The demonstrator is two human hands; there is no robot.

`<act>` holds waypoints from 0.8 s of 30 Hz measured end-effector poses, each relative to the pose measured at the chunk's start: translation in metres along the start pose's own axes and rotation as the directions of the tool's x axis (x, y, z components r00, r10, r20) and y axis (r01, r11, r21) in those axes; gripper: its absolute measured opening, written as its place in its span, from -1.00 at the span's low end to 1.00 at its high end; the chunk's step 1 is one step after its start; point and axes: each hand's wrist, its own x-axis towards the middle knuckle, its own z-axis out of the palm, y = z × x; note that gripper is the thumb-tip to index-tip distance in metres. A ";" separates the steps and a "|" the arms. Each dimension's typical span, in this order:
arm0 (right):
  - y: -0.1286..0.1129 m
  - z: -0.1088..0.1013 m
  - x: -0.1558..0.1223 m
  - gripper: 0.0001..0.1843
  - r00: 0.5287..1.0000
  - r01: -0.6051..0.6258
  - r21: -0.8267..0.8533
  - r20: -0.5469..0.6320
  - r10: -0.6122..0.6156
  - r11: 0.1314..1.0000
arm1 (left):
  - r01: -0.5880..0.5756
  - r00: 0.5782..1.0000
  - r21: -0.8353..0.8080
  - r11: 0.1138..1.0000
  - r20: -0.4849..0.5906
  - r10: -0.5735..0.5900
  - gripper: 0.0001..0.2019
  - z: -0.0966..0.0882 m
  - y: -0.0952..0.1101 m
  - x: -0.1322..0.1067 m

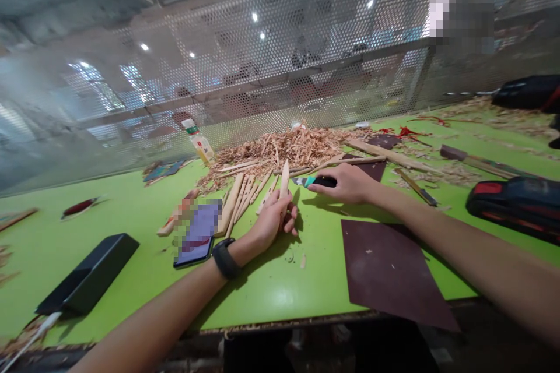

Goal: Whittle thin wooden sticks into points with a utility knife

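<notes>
My left hand (276, 214), with a dark band on its wrist, is closed around a pale wooden stick (285, 178) whose tapered tip points up and away from me. Just to the right, my right hand (347, 182) grips a utility knife (322, 181) with a black and teal handle. Its blade points left, close beside the stick; whether they touch I cannot tell. Behind both hands lies a heap of wood shavings (289, 145). Several carved wooden strips (245, 198) lie left of the stick.
A phone (199, 239) lies left of my left wrist, and a black box (87, 274) with a white cable stands farther left. Brown sandpaper (389, 268) overhangs the green table's front edge. A power tool (516, 207) sits at right. A bottle (199, 143) stands before the perforated metal screen (271, 58).
</notes>
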 end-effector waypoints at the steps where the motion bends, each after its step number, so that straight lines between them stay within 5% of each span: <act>1: -0.001 0.000 0.000 -0.40 1.000 0.005 0.002 0.001 -0.005 1.000 | 0.002 1.000 -0.013 1.000 0.008 -0.002 -0.78 0.000 0.000 0.000; 13: -0.010 0.000 -0.002 -0.44 0.998 0.038 0.038 0.039 -0.040 0.999 | 0.152 0.988 -0.091 0.984 0.025 -0.151 -0.71 -0.001 0.004 0.001; 24: -0.013 0.006 -0.003 -0.47 0.995 0.044 0.049 0.084 -0.048 0.998 | 0.060 0.997 -0.060 0.996 0.056 -0.057 -0.64 -0.004 0.000 0.001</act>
